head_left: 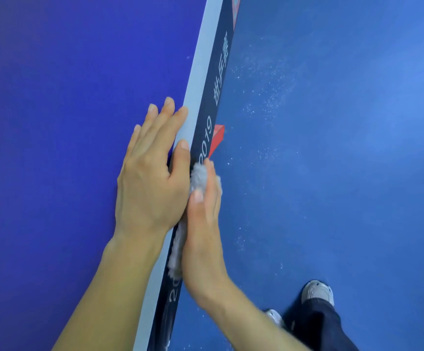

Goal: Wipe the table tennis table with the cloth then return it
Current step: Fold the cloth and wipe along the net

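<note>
The table tennis table (53, 97) is deep violet-blue on top, with a pale grey-white edge stripe (200, 64) and a navy side panel (212, 107) carrying white lettering and a red shape. The cloth (198, 176) is grey. The floor (332, 135) is mid-blue with white flecks, the shoe (317, 292) off-white.

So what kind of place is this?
Probably a table tennis hall: a blue table with a white edge line, event lettering on its side, and a blue sports floor.
</note>
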